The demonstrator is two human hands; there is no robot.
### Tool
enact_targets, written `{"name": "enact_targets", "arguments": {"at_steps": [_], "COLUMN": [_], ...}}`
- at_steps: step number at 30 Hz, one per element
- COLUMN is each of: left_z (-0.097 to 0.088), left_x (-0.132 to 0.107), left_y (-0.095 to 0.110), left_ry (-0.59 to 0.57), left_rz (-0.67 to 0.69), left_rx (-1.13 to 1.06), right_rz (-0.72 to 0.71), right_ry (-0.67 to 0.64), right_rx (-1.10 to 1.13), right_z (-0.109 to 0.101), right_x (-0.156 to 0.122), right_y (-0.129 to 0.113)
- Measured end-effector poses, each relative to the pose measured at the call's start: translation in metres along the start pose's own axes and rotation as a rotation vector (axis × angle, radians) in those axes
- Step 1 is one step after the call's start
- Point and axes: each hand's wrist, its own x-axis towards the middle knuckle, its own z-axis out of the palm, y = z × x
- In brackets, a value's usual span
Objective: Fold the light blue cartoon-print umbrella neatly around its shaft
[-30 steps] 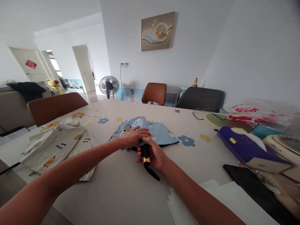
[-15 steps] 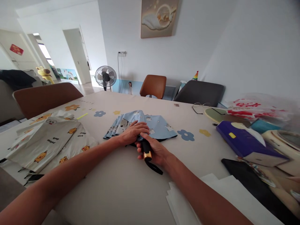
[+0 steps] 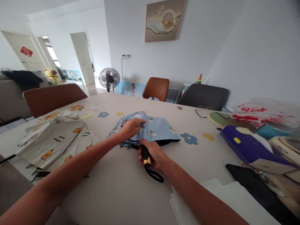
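Observation:
A light-blue umbrella (image 3: 161, 128) with cartoon animal prints lies partly folded on the table, its panels loose and its dark underside showing along the edge. My right hand (image 3: 154, 154) is wrapped round its black handle, which has a gold band and a black wrist loop (image 3: 154, 175) hanging from the end. On top of the canopy is my left hand (image 3: 132, 128), fingers curled against the fabric beside a lengthwise fold and the index finger reaching toward that fold. My left fingertips are partly hidden.
A second umbrella (image 3: 67, 139), cream with yellow ducks, lies loose at left. White paper sheets (image 3: 225, 197), a black flat case (image 3: 248, 178), a purple box (image 3: 248, 147), eyeglasses (image 3: 205, 109) and a plastic bag (image 3: 262, 112) are at right. Chairs stand behind the table.
My left hand has moved from beside the handle up and left over the canopy, its fingers now more curled. My right hand keeps its hold on the handle. The view has shifted slightly.

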Motion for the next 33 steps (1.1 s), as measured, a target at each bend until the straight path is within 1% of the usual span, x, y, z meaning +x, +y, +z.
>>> {"name": "enact_targets", "arguments": {"at_steps": [2, 5, 8, 10, 12, 14, 16, 18, 21, 24, 25, 26, 28, 29, 31, 33], "left_z": [-0.002, -0.001, 0.006, 0.015, 0.027, 0.035, 0.038, 0.033, 0.018, 0.002, -0.003, -0.006, -0.010, -0.011, -0.009, -0.007], "left_x": [0.015, 0.046, 0.072, 0.077, 0.074, 0.068, 0.064, 0.063, 0.055, 0.033, 0.024, 0.015, 0.003, 0.001, 0.003, 0.012], "left_y": [-0.003, -0.009, -0.017, -0.023, -0.030, -0.035, -0.038, -0.036, -0.020, 0.005, 0.013, 0.020, 0.031, 0.034, 0.037, 0.037], "left_ry": [0.030, 0.013, -0.037, -0.087, -0.134, -0.151, -0.141, -0.112, -0.069, 0.004, 0.021, 0.015, -0.067, -0.119, -0.207, -0.266], "left_rz": [-0.123, -0.261, -0.332, -0.336, -0.340, -0.358, -0.372, -0.366, -0.309, -0.227, -0.247, -0.300, -0.422, -0.476, -0.550, -0.585], "left_rx": [0.041, 0.118, 0.154, 0.151, 0.142, 0.136, 0.140, 0.154, 0.176, 0.181, 0.176, 0.163, 0.130, 0.121, 0.135, 0.150], "right_rz": [-0.005, -0.016, -0.022, -0.017, -0.013, -0.009, -0.005, -0.009, -0.016, -0.028, -0.034, -0.042, -0.056, -0.060, -0.067, -0.066], "right_ry": [0.004, -0.004, -0.015, -0.022, -0.021, -0.017, -0.016, -0.014, -0.014, -0.017, -0.016, -0.013, -0.004, -0.001, 0.003, 0.012], "right_rx": [-0.024, -0.047, -0.050, -0.034, -0.002, 0.026, 0.034, 0.031, 0.026, 0.022, 0.019, 0.015, 0.001, -0.008, -0.028, -0.055], "right_z": [0.002, 0.001, 0.000, -0.001, -0.001, -0.001, -0.001, -0.001, -0.002, -0.002, -0.001, -0.001, 0.001, 0.001, 0.002, 0.002], "right_x": [-0.001, 0.001, 0.003, 0.004, 0.003, 0.002, 0.001, 0.001, 0.003, 0.004, 0.003, 0.003, 0.002, 0.002, 0.001, 0.001], "right_y": [0.001, 0.004, 0.007, 0.007, 0.006, 0.004, 0.002, 0.002, 0.002, 0.003, 0.003, 0.004, 0.004, 0.004, 0.005, 0.005]}}
